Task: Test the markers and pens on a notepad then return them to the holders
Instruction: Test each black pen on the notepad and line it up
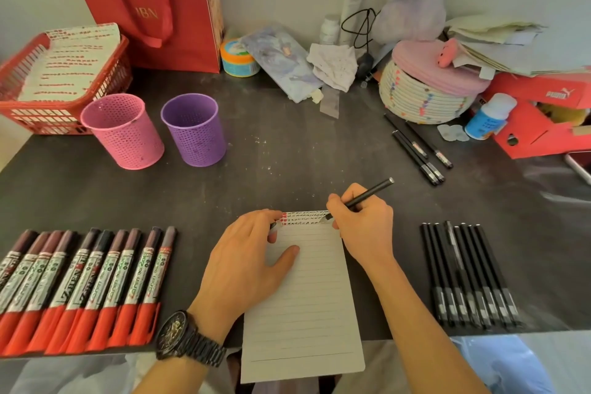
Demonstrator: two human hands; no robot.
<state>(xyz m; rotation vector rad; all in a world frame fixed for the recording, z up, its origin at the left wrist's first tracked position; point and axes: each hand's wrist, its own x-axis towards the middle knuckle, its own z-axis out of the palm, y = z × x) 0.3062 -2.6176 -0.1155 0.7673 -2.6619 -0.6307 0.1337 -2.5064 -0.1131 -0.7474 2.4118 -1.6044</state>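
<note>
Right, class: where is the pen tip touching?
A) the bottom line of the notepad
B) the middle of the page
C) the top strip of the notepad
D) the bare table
C: the right hand holds the black pen with its tip on the notepad's top strip, among small test marks.
</note>
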